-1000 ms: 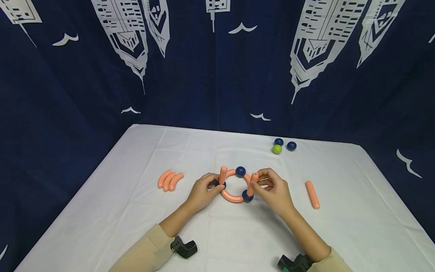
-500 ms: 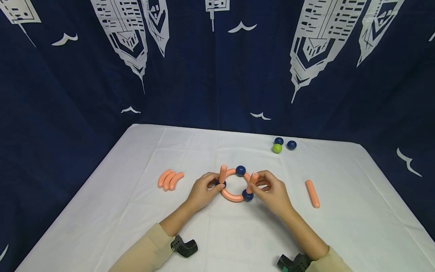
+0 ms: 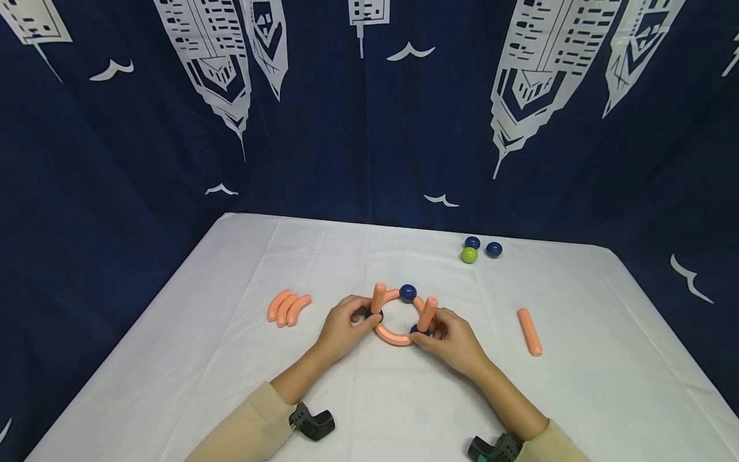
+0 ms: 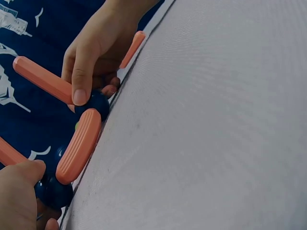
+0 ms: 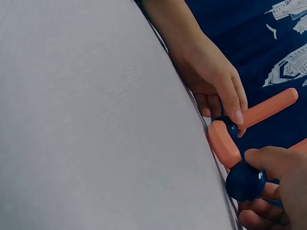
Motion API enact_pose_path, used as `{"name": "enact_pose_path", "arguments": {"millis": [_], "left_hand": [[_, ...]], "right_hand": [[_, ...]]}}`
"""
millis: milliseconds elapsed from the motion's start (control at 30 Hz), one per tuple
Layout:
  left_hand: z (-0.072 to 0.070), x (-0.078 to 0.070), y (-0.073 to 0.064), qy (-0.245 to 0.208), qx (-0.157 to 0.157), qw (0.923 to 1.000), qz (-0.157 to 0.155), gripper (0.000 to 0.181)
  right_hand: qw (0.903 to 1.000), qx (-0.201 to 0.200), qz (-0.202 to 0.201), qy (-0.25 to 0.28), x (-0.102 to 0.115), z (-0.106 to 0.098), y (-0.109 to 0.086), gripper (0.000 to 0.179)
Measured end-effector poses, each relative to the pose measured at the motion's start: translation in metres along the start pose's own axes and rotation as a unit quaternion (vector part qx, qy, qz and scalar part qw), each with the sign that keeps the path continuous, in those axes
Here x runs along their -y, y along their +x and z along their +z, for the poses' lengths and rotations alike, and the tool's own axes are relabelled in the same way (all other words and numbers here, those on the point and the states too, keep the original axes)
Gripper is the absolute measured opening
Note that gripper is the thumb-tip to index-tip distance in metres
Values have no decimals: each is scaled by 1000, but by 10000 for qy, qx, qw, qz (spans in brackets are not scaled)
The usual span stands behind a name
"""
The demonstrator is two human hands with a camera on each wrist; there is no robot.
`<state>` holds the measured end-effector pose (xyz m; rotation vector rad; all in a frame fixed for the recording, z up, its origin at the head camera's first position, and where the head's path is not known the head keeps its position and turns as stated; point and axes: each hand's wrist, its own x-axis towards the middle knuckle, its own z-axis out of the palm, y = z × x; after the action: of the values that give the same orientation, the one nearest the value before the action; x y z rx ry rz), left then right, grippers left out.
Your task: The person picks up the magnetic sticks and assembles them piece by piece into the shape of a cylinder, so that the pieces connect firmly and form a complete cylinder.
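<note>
A ring of orange curved rods (image 3: 394,337) and blue balls lies flat at the table's middle, with a blue ball (image 3: 408,293) at its back. From the left ball rises an upright straight orange rod (image 3: 378,298); another straight rod (image 3: 427,313) stands, leaning slightly right, on the front right ball. My left hand (image 3: 343,327) grips the left ball (image 5: 226,125) at the foot of its rod. With thumb and fingers, my right hand (image 3: 456,346) holds the front right ball (image 5: 245,181), partly hidden by the hand in the head view.
Several loose parts lie about: short curved orange rods (image 3: 288,309) at left, a straight orange rod (image 3: 530,332) at right, and two blue balls (image 3: 494,249) with a green ball (image 3: 469,255) at the back. A dark blue printed cloth (image 3: 369,128) hangs behind the white table (image 3: 358,398).
My right hand has slid down from the right upright rod to the blue ball at its foot; the rod stays standing. The left hand keeps its place.
</note>
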<state>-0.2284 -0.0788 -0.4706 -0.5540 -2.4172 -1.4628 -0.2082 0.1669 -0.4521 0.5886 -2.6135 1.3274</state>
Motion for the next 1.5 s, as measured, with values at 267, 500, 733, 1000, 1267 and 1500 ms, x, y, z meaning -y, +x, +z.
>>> {"name": "enact_pose_path", "arguments": {"millis": [267,500,733,1000,1267,1500], "left_hand": [[0,2,-4,131,-527,9981,-289,21],[-1,2,-1,62,-745,9966,-341,12],[0,1,-2,59,-487,9981,-373,4],[1,1,-2,177,-315,9991,-229,5],[1,3,-1,196,-132,9997,70,10],[-1,0,0,176,201,9988,402,16]], "right_hand": [[9993,350,39,161,2,5,-5,24],[9979,511,-302,240,6,7,-6,23],[9962,369,-772,149,5,13,-9,21],[9939,182,-1085,-29,9,18,-10,20],[9908,54,-1327,-266,15,22,-11,17],[9893,12,-1437,-255,18,25,-12,13]]}}
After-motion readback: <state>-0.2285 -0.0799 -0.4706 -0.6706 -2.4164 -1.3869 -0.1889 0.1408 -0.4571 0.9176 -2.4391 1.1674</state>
